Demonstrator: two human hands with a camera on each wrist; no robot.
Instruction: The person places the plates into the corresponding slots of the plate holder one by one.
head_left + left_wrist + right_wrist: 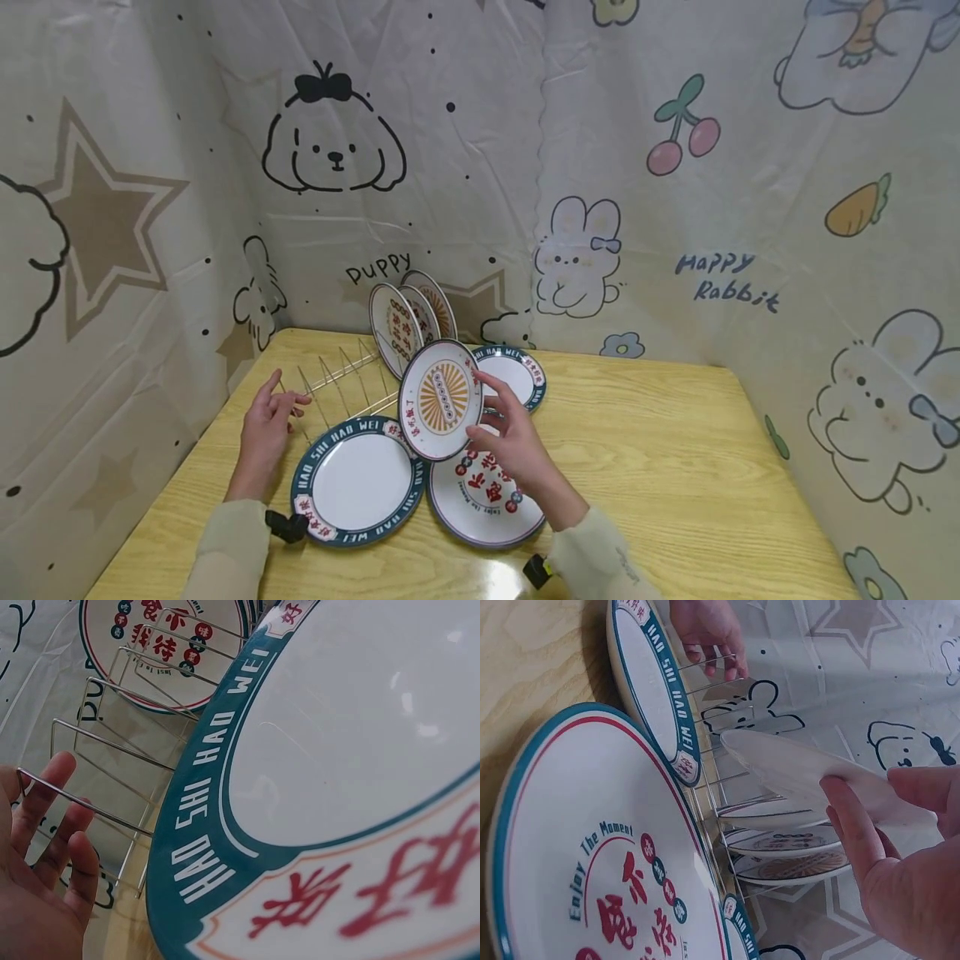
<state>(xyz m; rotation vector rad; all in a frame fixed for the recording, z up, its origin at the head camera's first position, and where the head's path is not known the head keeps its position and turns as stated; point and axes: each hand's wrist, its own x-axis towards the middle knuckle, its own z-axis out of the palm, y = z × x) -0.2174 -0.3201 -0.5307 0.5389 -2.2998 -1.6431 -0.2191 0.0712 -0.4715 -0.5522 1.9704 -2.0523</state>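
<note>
1 plate (441, 400) in R hand (519, 443)

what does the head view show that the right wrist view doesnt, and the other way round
Only the head view: the printed face of the held plate, with its orange sunburst, plus the cherries and "Happy Rabbit" lettering on the wall cloth.

Only the right wrist view: the plain white back of that held plate.

Both: the right hand gripping the plate, the left hand by the wire rack, three plates standing in it, and the plate with red writing.
</note>
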